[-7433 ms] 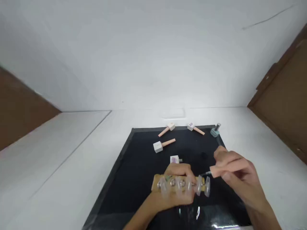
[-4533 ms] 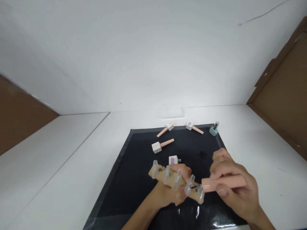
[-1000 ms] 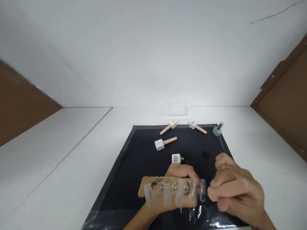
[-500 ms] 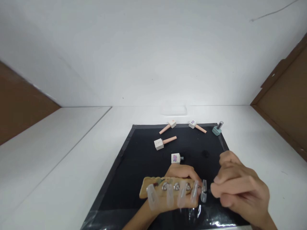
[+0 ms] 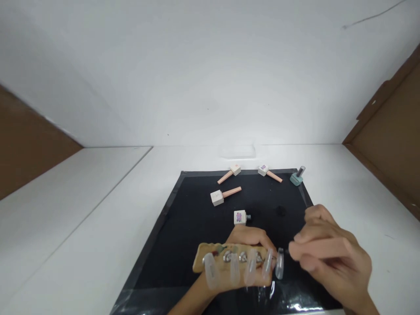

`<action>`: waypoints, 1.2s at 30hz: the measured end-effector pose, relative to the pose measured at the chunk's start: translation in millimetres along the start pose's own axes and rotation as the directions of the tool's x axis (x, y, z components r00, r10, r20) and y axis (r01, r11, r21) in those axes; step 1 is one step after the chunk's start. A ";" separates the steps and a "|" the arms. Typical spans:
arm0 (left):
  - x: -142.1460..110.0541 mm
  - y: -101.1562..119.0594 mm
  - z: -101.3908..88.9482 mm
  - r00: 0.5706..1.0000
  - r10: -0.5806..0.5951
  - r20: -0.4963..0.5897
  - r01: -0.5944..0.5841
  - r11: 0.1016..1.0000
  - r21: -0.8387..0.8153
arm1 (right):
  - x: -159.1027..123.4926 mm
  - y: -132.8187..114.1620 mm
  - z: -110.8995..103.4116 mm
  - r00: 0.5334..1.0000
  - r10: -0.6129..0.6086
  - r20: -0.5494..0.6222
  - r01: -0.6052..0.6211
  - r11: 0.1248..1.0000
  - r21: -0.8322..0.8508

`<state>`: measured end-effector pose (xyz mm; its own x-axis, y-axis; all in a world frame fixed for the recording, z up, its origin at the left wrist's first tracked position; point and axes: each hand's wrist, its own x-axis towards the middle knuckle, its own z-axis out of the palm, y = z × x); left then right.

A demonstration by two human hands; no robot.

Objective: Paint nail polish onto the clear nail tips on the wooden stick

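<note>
Both hands are raised, left [image 5: 251, 258] and right [image 5: 331, 258] (fingers curled [image 5: 320, 229]).

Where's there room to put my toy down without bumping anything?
The black mat looks bare down its left side, between its left edge and the bottles. The white table does too, from the mat to the brown panel. It's crowded where the left hand holds the yellow holder and the right hand holds the peach cap.
</note>
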<state>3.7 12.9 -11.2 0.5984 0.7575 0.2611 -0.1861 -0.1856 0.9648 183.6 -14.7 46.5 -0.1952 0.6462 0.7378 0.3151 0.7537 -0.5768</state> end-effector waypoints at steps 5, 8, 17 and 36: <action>0.1 -0.7 -2.0 1.000 -0.003 0.027 0.005 0.999 -0.042 | 0.4 -0.8 1.6 0.997 0.026 0.071 -0.026 1.000 -0.001; -0.2 1.1 -1.1 0.999 -0.038 0.029 0.040 0.998 -0.051 | 0.6 -1.2 1.6 1.000 0.010 0.018 -0.010 1.000 0.008; 0.2 3.3 5.5 0.997 -0.064 -0.042 0.062 0.997 -0.053 | -3.9 0.9 0.4 0.997 0.055 -0.060 -0.050 0.996 0.073; -0.4 3.8 6.2 0.998 -0.063 -0.023 0.057 0.977 -0.208 | -0.5 -2.8 2.3 0.991 0.101 -0.093 -0.086 0.983 0.160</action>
<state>7.5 8.0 -7.4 0.5912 0.7816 0.1988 -0.3092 -0.0080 0.9510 180.7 -16.9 46.9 -0.0753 0.7053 0.7049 0.1777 0.7051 -0.6865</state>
